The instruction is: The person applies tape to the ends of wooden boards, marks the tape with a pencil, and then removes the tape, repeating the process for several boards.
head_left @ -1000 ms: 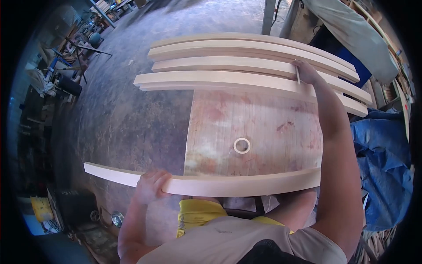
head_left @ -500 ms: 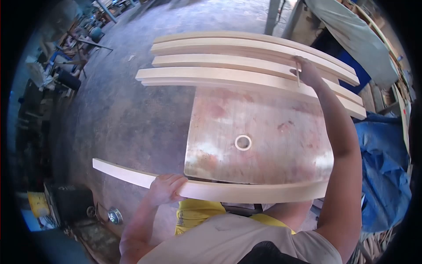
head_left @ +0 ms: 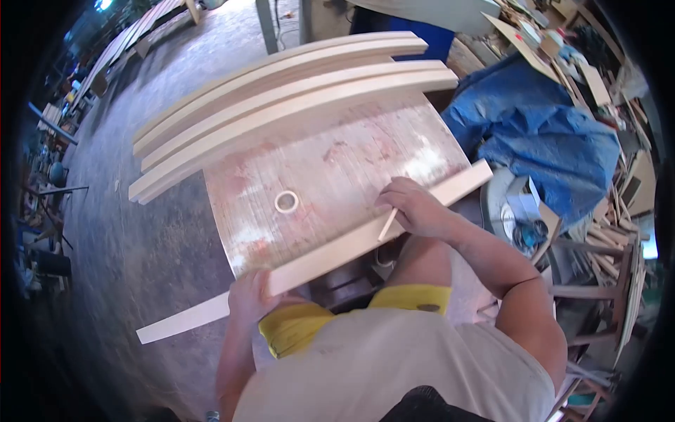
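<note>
A long pale wooden strip [head_left: 320,261] lies along the near edge of the worn board [head_left: 337,162], its left end sticking out past it. My left hand [head_left: 251,295] is wrapped round the strip left of its middle. Near the strip's right part, my right hand [head_left: 415,205] holds a thin pencil-like stick [head_left: 387,225] pointing down toward the wood. Several more long strips [head_left: 281,109] lie side by side across the board's far edge. A tape-like ring [head_left: 286,202] rests on the board.
A crumpled blue tarp [head_left: 541,126] is at the right, with scrap wood [head_left: 598,84] beyond it. A power tool [head_left: 529,232] sits right of my right hand. Concrete floor [head_left: 155,239] shows on the left, and a wooden stool-like frame [head_left: 590,292] stands at lower right.
The view has turned to the right. My right hand has come back from the far strips to the near strip, still with the thin stick. My left hand still grips the near strip.
</note>
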`<action>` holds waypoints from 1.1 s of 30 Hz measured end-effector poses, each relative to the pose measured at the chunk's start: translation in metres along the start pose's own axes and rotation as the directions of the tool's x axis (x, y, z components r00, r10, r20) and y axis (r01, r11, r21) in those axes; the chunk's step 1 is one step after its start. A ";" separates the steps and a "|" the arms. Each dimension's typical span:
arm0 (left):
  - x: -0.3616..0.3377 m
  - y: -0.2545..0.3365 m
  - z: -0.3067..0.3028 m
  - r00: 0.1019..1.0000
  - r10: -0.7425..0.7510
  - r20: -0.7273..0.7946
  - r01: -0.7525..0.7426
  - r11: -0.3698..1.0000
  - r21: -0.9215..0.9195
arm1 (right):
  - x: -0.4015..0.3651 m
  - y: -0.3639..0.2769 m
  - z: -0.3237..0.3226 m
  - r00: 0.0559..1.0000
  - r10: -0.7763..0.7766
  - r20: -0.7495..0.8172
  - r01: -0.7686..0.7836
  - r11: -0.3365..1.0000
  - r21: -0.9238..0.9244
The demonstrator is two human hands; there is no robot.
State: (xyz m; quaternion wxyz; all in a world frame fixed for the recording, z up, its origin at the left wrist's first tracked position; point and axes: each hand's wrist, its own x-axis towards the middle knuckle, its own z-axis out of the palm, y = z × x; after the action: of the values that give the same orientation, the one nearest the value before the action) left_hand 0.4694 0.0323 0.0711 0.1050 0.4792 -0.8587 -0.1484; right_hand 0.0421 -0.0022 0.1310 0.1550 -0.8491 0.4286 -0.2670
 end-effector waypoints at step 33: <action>-0.055 0.110 -0.011 0.928 -0.339 -0.152 0.340 0.940 -0.019 | 0.003 -0.069 0.125 0.516 0.839 0.173 0.041 -0.226 0.973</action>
State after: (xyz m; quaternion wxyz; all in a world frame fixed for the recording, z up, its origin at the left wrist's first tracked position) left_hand 0.4146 0.1317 0.1182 0.1414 0.6308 -0.7528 -0.1238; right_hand 0.1610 0.0399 0.0647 0.6296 -0.1010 0.4121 -0.6509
